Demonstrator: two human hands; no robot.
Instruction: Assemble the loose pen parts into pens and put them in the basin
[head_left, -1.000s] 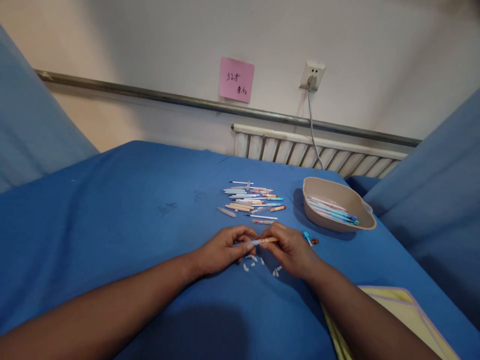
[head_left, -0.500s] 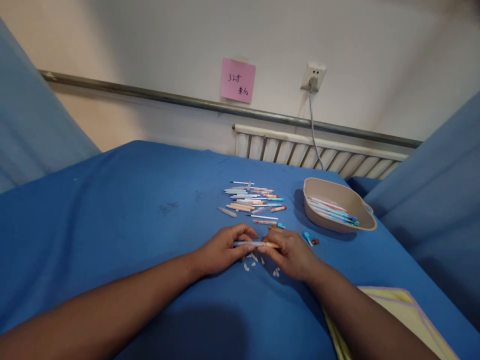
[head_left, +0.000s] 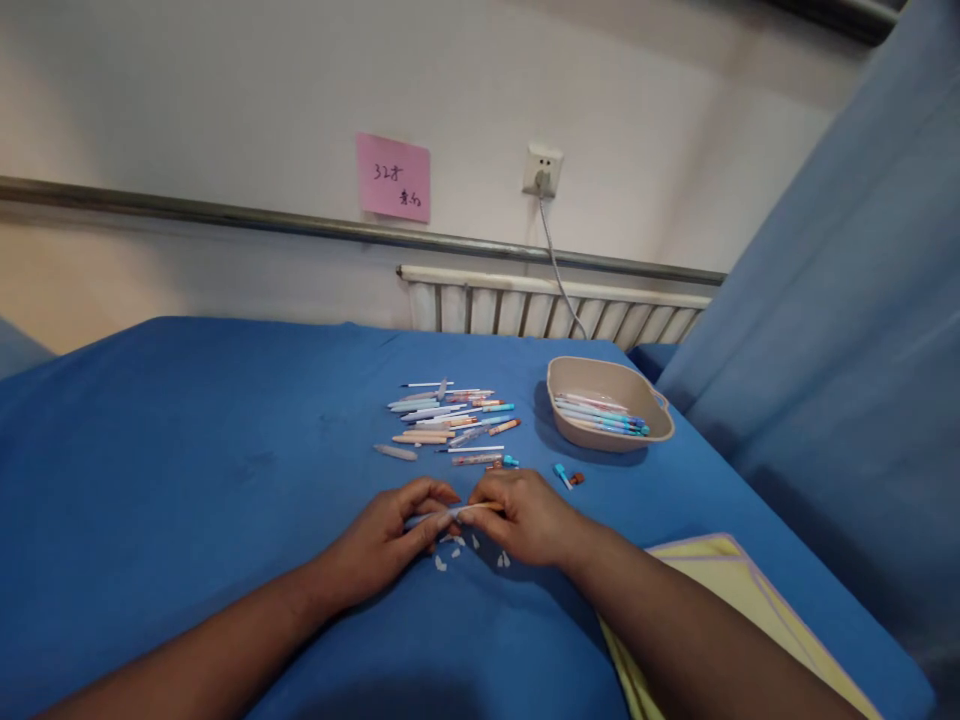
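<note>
My left hand [head_left: 401, 525] is closed around the bluish end of a pen [head_left: 450, 514], which lies crosswise between my hands. The pen's orange end is pinched in the fingers of my right hand [head_left: 521, 512]. Just below my fingers several small white scraps [head_left: 441, 563] are strewn on the blue cloth [head_left: 225, 480]. Beyond my hands lie many loose pen parts: orange barrels [head_left: 424, 437], white refills [head_left: 474, 449] and a grey-clear barrel [head_left: 395, 453]. A blue piece [head_left: 562, 474] and a brown piece [head_left: 577, 479] rest to the right of my right hand.
At the right rear stands a beige basin [head_left: 660, 420] with several blue-ended pens [head_left: 600, 415] inside. A yellow cloth [head_left: 720, 580] lies under my right forearm. Behind are a radiator [head_left: 517, 308], a rail [head_left: 300, 228] and a plugged-in cord [head_left: 555, 260]. A blue curtain [head_left: 810, 300] hangs at right.
The camera view has turned to the right, so the scene sits farther left. Both hands still hold the pen, with my right fingers now nearer its middle.
</note>
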